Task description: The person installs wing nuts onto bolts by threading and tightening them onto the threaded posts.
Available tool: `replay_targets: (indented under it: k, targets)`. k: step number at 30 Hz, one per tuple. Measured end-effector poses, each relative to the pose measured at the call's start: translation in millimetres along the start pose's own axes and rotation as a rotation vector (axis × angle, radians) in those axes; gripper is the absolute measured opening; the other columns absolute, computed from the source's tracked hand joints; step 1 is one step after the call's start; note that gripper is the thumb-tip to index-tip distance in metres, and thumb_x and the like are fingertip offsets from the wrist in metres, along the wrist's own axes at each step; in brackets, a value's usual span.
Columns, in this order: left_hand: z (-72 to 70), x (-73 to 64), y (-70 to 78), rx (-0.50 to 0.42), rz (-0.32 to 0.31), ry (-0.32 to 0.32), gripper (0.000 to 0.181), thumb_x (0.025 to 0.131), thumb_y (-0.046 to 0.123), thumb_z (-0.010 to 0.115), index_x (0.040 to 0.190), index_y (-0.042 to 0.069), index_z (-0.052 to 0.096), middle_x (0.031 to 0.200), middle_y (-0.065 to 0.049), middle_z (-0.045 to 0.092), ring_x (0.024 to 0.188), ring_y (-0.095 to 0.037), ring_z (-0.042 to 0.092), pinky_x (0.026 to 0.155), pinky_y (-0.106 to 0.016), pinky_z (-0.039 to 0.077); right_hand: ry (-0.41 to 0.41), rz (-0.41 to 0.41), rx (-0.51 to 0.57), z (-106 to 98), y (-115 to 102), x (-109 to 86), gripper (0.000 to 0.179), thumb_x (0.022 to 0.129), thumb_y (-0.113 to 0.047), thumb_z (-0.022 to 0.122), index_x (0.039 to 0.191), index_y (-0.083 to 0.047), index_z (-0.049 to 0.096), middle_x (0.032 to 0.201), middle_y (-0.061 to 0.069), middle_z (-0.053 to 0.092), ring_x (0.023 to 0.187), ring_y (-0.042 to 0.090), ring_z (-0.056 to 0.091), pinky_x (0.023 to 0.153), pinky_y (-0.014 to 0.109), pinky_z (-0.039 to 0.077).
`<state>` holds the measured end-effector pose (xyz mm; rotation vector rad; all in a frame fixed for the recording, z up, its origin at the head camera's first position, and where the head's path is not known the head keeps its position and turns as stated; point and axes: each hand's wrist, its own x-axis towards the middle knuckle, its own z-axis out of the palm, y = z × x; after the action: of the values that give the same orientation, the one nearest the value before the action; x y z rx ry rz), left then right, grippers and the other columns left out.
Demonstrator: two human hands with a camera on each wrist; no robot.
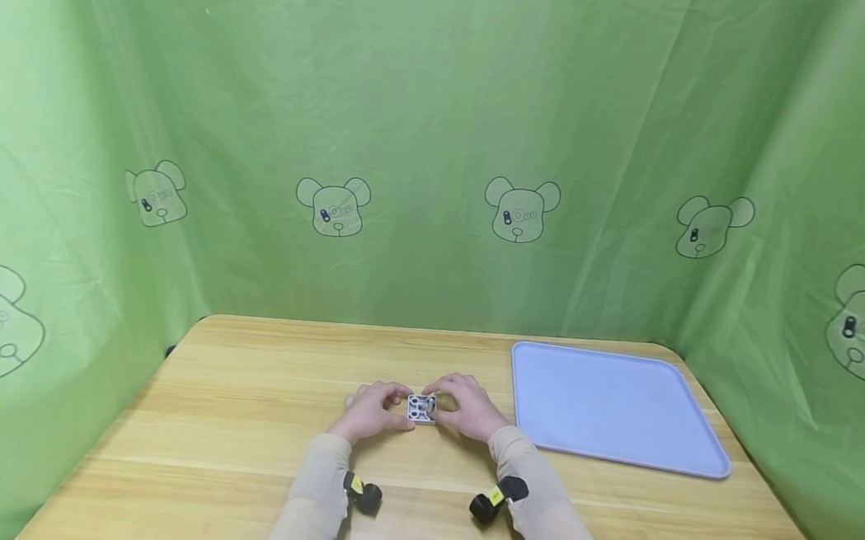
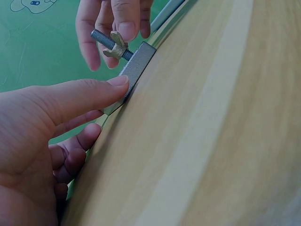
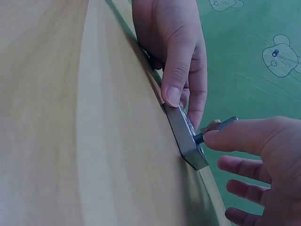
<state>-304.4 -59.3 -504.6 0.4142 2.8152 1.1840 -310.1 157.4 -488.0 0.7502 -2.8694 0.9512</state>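
A small square metal block (image 1: 416, 415) with round holes in its face lies on the table between the two hands. From the block rises a threaded bolt (image 2: 101, 38) carrying a brass-coloured wing nut (image 2: 117, 47). My left hand (image 1: 368, 412) grips the block's left side, thumb along the near edge and fingers behind it. At the bolt, my right hand (image 1: 473, 410) pinches the wing nut, with the thumb (image 3: 235, 135) against one wing and the index finger largely hidden; its other fingers are spread loosely.
A light blue tray (image 1: 610, 405) lies on the right side of the wooden table (image 1: 262, 375). Green curtains (image 1: 418, 261) with bear outlines stand behind the table and at both sides. Each forearm wears a black strapped camera (image 1: 487, 509).
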Motion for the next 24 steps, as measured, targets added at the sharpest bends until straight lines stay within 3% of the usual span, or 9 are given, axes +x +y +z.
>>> replay_targets:
  k: [7,24]
  targets:
    - [0.0,-0.3,0.3,-0.003,-0.004,-0.002,0.055,0.070,0.037,0.083,0.120,0.023,0.066,0.107,0.001,0.064,0.099,-0.018,0.049,0.088,-0.042,0.029,0.010,-0.004,-0.023,1.9,0.7,0.8,0.017,0.080,-0.018,0.075,0.096,-0.020,0.072,0.120,0.007,0.062,0.118,0.031,0.050,0.102,0.059,0.035]
    - [0.2,-0.5,1.0,-0.002,-0.003,0.004,0.055,0.069,0.036,0.083,0.120,0.022,0.066,0.107,0.001,0.065,0.099,-0.019,0.049,0.087,-0.042,0.029,0.021,0.019,-0.038,5.0,-0.8,1.5,0.022,0.078,-0.028,0.079,0.093,-0.018,0.066,0.119,0.008,0.063,0.116,0.033,0.051,0.101,0.059,0.037]
